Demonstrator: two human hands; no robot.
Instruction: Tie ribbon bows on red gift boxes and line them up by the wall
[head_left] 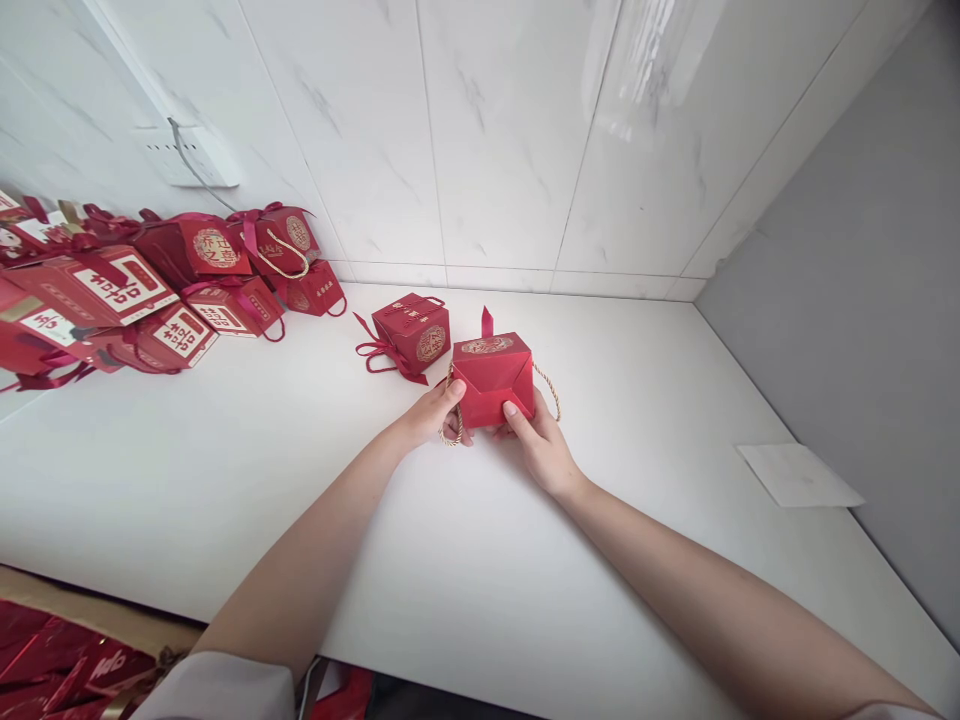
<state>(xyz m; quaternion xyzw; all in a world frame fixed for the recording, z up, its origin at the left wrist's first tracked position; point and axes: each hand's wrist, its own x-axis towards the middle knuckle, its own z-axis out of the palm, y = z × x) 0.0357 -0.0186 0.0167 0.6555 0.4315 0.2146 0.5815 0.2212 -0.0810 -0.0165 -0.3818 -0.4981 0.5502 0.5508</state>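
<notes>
A red gift box (493,375) with gold cord handles is held between my two hands, its folded bottom flaps turned toward me. My left hand (435,412) grips its left side, thumb on the edge beside a hanging gold cord loop (450,438). On the lower right, my right hand (538,440) presses its thumb against the flap, with the fingers underneath. The other cord handle (551,385) curves out to the right. A short red ribbon end (487,322) sticks up behind the box. Just left of it stands a second red box (412,335) with a ribbon bow.
Several red gift boxes (169,285) are heaped at the left along the tiled wall (510,150). A white paper (799,475) lies on the white table (465,580) at the right, by a grey panel (862,250). A carton (97,605) with red packages sits below the table's front left edge.
</notes>
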